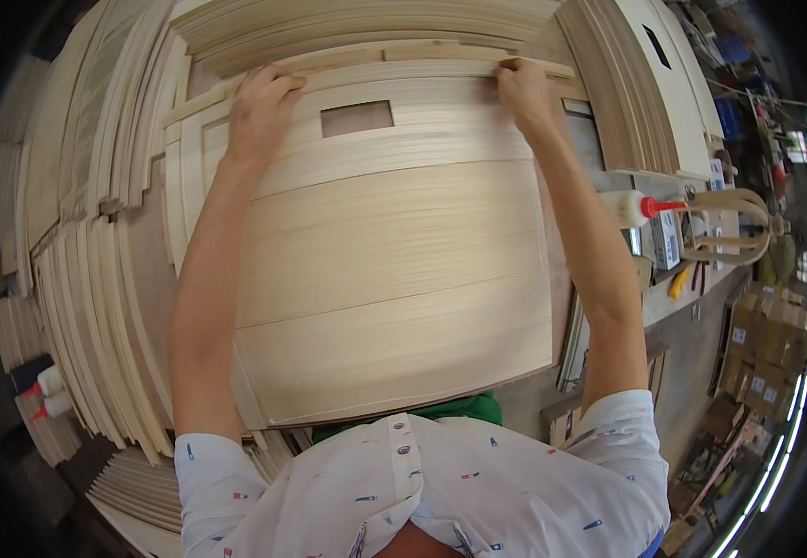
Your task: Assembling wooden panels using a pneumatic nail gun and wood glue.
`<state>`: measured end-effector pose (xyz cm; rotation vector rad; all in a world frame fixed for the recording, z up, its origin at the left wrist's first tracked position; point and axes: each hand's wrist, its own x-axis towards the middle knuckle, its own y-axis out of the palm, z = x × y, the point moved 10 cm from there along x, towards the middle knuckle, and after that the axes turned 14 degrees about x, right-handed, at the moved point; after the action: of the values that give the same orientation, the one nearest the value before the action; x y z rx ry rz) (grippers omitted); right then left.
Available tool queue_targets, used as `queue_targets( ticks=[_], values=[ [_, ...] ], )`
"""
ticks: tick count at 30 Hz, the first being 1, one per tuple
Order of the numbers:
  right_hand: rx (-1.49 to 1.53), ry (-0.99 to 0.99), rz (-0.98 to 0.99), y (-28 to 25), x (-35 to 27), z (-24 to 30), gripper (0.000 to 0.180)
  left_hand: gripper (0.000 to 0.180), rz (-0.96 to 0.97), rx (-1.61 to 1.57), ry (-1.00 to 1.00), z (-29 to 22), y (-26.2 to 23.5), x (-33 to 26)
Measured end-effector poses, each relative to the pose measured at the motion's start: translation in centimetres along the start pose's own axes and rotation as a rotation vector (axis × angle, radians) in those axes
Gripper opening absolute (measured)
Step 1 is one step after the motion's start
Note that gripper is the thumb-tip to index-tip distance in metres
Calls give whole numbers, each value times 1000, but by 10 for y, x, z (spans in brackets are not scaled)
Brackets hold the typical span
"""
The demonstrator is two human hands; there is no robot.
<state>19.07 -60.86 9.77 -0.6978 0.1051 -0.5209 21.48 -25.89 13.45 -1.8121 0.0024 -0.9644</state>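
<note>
A wide pale wooden panel [394, 246] lies flat in front of me, with a rectangular cut-out near its far edge. Along that edge runs a thin wooden strip [440, 67]. My left hand [262, 104] is closed at the strip's left part, fingers bent over it. Toward the other end, my right hand [522, 91] pinches the strip with curled fingers. Both arms reach forward over the panel's sides. The fingertips of both hands are partly hidden, so the exact grip is hard to see.
Stacked wooden boards [636, 88] stand at the far right, and more wooden strips [96, 316] are piled on the left. A white glue bottle with a red nozzle [626, 208] lies beside my right arm. Cardboard boxes [766, 344] sit farther right.
</note>
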Motion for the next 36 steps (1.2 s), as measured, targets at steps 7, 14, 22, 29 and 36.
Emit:
queue_targets(
  ticks=[7,14,22,29,36],
  values=[
    [14,-169,-21,-31,-14,3,29,12,74,-2,-45,-9,14,9],
    [323,2,10,-192,-155,-4,29,18,234,227,-111,1,26,3],
    [-150,375,67,-279,-275,-161,43,25,12,-167,125,-133,78,53],
    [551,614,-38,-248,-276,-188,30,22,121,-176,69,-127,111,64],
    [528,537,156,-227,-253,-81,20,20,158,-190,-3,-108,119,62]
  ],
)
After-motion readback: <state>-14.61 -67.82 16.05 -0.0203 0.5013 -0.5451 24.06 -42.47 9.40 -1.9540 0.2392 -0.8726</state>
